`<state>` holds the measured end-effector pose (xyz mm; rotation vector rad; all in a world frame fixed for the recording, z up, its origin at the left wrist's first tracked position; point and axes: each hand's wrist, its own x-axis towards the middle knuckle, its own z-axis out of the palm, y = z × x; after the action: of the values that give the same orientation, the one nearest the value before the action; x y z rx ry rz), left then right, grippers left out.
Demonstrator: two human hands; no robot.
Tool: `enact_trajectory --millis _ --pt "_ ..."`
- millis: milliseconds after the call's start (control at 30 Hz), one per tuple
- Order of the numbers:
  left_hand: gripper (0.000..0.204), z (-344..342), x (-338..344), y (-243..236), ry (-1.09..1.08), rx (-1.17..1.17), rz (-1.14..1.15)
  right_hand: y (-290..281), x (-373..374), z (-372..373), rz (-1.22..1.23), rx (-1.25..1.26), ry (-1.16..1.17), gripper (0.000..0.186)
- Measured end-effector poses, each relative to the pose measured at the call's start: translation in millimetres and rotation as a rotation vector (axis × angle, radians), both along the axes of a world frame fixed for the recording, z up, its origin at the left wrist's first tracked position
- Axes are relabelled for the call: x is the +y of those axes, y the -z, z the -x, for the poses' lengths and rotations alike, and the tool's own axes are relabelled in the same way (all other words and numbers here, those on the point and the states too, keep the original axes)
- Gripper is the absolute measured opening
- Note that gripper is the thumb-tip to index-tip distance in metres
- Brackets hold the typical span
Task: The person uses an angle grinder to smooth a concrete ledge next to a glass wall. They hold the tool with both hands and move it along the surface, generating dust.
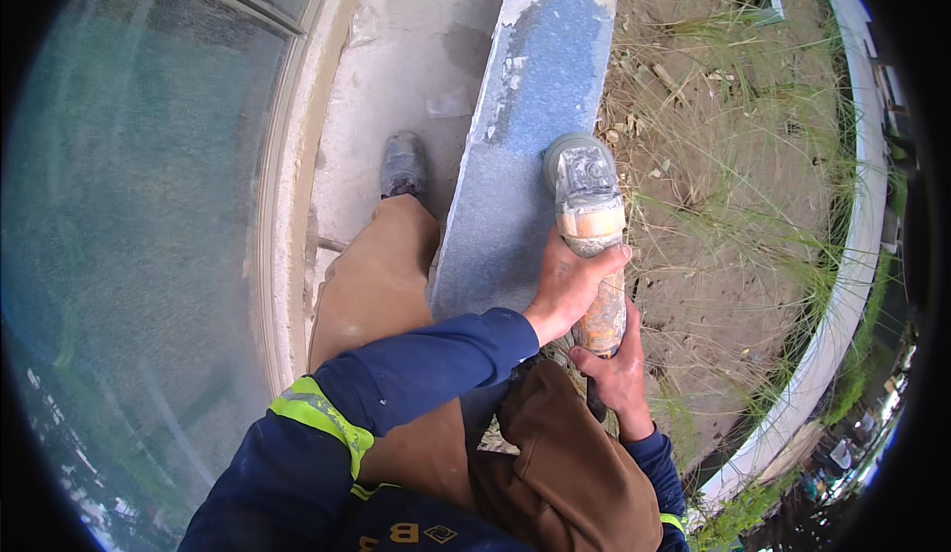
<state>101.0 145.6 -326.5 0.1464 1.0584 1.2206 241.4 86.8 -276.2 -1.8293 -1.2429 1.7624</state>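
Observation:
An angle grinder [592,217], its body worn and caked with dust, lies lengthwise over the right edge of a long blue-grey ledge [495,225]. Its round head rests at the ledge's top surface; the disc underneath is mostly hidden. My left hand [570,285] wraps round the front of the grinder's body, thumb across the top. Farther back, my right hand [616,369] grips the rear end of the body near the handle. Patches of pale residue and a white broken strip mark the far part of the ledge.
Left of the ledge runs a dusty concrete walkway [391,57], with my shoe [404,164] on it. A large glass pane [149,205] in a pale frame borders that side. To the right lies soil with tufts of grass [733,186], bounded by a curved white kerb [860,196].

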Motion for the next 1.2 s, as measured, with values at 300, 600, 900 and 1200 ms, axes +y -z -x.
enact_trajectory --millis 300,600,900,1200 --pt "0.049 -8.9 -0.5 -1.0 0.002 -0.024 0.005 -7.2 -0.3 0.0 0.017 0.019 0.057 0.089" --pt "0.047 6.2 0.6 1.2 -0.013 -0.038 0.042 2.4 8.9 1.6 -0.04 -0.03 -0.067 0.09" --pt "0.045 3.7 1.6 -2.2 -0.047 0.023 0.036 -2.5 9.8 4.5 0.003 0.011 -0.042 0.093" --pt "0.034 31.9 7.4 0.2 -0.126 0.013 0.065 -3.8 31.4 30.8 -0.031 -0.048 -0.179 0.092"
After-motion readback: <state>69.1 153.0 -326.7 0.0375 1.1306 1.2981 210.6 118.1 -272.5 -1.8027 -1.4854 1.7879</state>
